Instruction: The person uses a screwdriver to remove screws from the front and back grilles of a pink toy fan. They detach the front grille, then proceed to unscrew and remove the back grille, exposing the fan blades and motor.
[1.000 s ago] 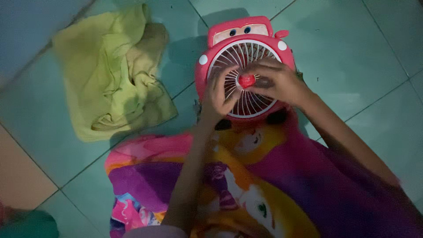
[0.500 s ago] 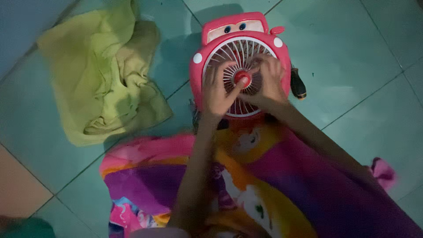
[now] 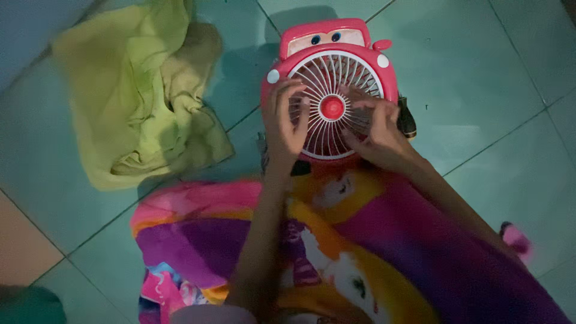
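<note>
Teal tile floor (image 3: pixel 480 72); pink car-shaped fan (image 3: pixel 332 90) grille-up, roof away; L hand (image 3: pixel 285 123) & R hand (image 3: pixel 378 135) grips half-curled on grille.

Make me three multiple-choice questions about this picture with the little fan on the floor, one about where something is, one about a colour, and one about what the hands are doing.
1. Where does the crumpled cloth lie?
A. On the floor tiles, on the left-hand side of the fan
B. On top of the fan
C. Over the person's lap

2. What colour is the fan's body?
A. Blue
B. Pinkish red
C. Black

3. What are the hands doing?
A. Both rest flat on the floor
B. One lifts the cloth
C. Both touch the fan's white grille

Answers:
1. A, the yellow-green cloth lies on the tiles, apart from the fan.
2. B, the casing around the grille is pinkish red.
3. C, the left hand and the right hand have fingers on the grille, either side of the red hub.
</note>
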